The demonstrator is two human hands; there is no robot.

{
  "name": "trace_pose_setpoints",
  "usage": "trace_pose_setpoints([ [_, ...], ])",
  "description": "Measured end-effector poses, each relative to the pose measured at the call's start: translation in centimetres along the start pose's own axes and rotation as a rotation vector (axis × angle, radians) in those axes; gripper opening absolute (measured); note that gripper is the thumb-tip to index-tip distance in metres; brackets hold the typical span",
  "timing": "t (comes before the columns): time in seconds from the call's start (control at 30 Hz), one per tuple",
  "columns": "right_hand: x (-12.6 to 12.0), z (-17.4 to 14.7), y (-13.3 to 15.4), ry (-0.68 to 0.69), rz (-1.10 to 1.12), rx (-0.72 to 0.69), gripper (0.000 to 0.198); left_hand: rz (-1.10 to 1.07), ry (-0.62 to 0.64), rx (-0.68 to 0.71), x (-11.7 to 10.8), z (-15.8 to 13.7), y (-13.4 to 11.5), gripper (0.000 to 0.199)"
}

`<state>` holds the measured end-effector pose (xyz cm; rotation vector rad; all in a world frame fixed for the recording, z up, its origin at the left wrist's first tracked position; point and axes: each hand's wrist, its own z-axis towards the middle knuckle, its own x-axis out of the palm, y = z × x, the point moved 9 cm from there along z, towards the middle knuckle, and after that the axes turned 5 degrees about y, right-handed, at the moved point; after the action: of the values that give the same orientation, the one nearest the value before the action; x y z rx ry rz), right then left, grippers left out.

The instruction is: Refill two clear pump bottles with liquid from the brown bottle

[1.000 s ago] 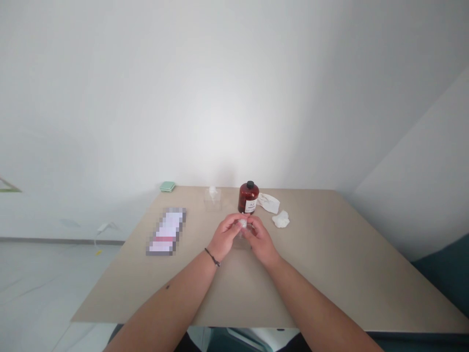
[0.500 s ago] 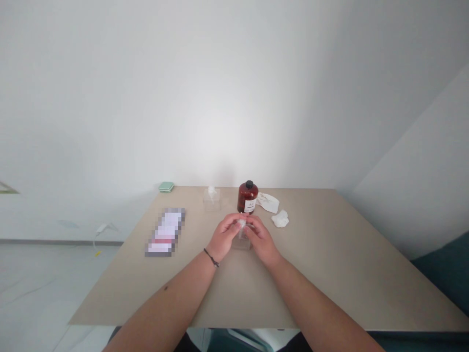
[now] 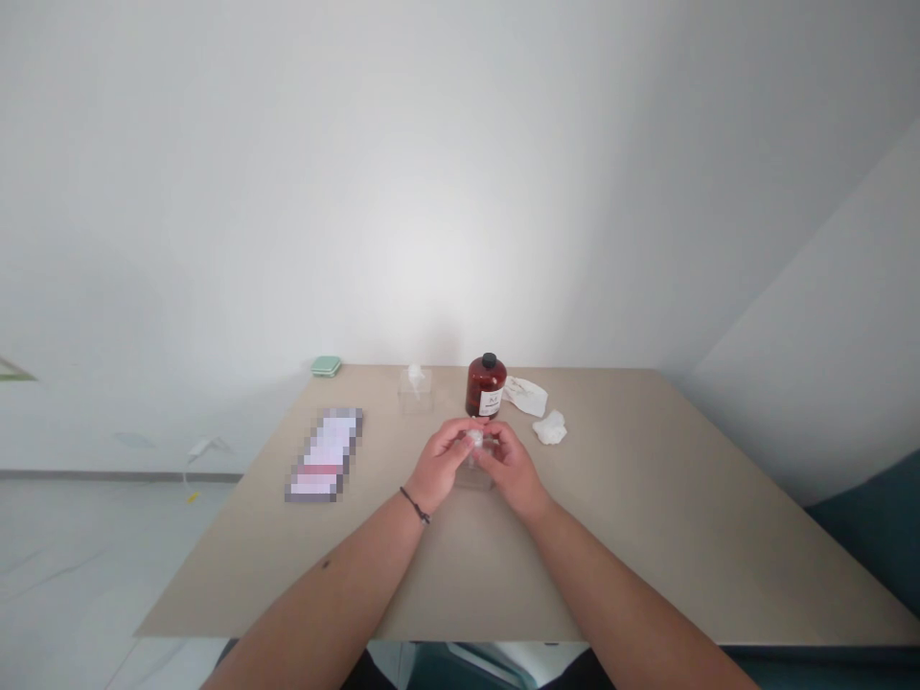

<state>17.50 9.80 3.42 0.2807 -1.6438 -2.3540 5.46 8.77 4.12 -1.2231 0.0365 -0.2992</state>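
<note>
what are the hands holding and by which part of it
The left hand and right hand hold a clear container by its white top, fingers gathered around it.

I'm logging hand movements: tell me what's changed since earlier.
Since the previous picture, the right hand has eased its thumb slightly toward the left hand; nothing visibly taken up or let go. Both stay closed around the white top of the clear container; the red bottle stayed put.

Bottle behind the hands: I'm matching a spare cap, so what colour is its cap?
The cap is black; it shows best in the head view.
</note>
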Motion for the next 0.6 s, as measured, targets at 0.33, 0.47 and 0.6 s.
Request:
trace_pose_setpoints([
  [0.33,-0.3,0.0,1.4,0.003,-0.143,-0.052,0.029,0.033,-0.008,0.003,0.2,0.0,-1.0,0.031],
  [0.47,0.0,0.0,0.4,0.008,-0.060,-0.003,0.033,0.044,-0.009,0.000,0.3,-0.2,-0.8,0.032],
  [0.6,0.1,0.0,0.4,0.003,-0.054,-0.010,0.031,0.064,-0.012,0.001,0.3,-0.3,-0.8,0.032],
])
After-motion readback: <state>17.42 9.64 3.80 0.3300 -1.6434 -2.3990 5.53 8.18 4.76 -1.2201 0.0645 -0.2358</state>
